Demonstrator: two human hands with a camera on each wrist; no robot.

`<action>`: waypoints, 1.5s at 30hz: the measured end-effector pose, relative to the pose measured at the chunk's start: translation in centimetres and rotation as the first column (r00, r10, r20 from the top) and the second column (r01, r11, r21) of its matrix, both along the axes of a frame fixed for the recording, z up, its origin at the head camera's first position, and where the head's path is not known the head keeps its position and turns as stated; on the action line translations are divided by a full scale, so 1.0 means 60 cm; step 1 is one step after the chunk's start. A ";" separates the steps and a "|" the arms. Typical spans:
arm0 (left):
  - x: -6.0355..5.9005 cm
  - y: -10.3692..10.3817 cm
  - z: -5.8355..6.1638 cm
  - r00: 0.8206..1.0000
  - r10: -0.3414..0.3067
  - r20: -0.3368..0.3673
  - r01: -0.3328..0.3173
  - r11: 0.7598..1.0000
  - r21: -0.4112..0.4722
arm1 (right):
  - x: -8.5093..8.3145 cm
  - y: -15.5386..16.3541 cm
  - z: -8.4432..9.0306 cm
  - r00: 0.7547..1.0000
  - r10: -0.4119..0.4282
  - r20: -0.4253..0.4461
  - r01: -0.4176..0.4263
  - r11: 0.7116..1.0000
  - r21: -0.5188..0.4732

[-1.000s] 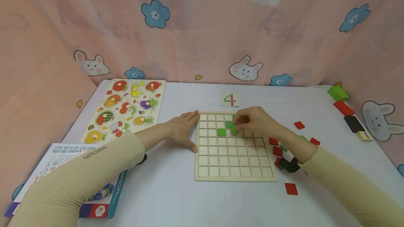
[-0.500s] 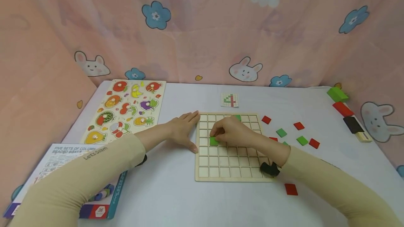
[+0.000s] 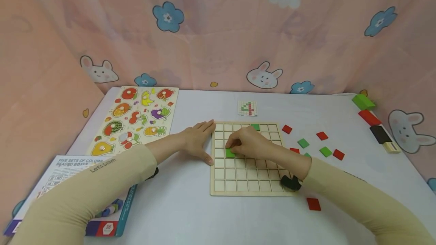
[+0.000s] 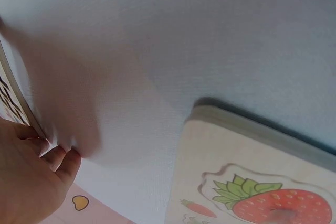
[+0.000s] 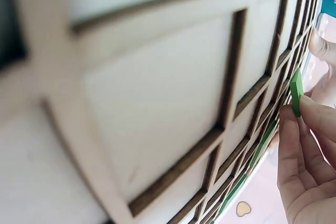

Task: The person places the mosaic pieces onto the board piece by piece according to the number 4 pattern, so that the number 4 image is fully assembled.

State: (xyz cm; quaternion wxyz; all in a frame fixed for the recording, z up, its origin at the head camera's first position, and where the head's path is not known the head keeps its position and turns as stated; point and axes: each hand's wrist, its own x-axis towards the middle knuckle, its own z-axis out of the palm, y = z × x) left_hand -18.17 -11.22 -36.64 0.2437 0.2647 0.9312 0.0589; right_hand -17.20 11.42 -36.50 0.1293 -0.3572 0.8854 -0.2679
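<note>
Right hand (image 3: 250, 142) pinches green square tile (image 3: 229, 153), nine o'clock from centre of pale wooden grid board (image 3: 253, 193); relaxed left hand (image 3: 198, 141) touches board's edge. Likely placing step; next probably calls for squaring, releasing.

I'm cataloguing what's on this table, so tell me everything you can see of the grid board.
The grid board is pale, squarish and wooden-looking, its raised, dark-sided strips framing square cells. It lies flat on the white table, most visible cells bare. Green tiles fill a few cells, one in the far row. The left hand touches its left edge; the right hand pinches another green tile over its left half, and whether that tile touches the board is unclear.
</note>
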 end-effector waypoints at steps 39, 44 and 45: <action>0.001 0.003 0.002 1.000 -0.002 -0.005 0.002 1.000 -0.031 | -0.024 0.089 0.025 0.997 -0.083 0.002 0.084 0.996 -0.011; 0.001 0.001 0.000 1.000 0.003 -0.005 -0.003 1.000 -0.028 | -0.004 0.066 0.013 0.987 0.159 0.026 -0.160 0.986 0.053; 0.001 0.002 -0.001 1.000 0.003 -0.002 -0.003 1.000 -0.026 | 0.001 0.061 0.011 0.981 0.193 0.028 -0.195 0.979 0.064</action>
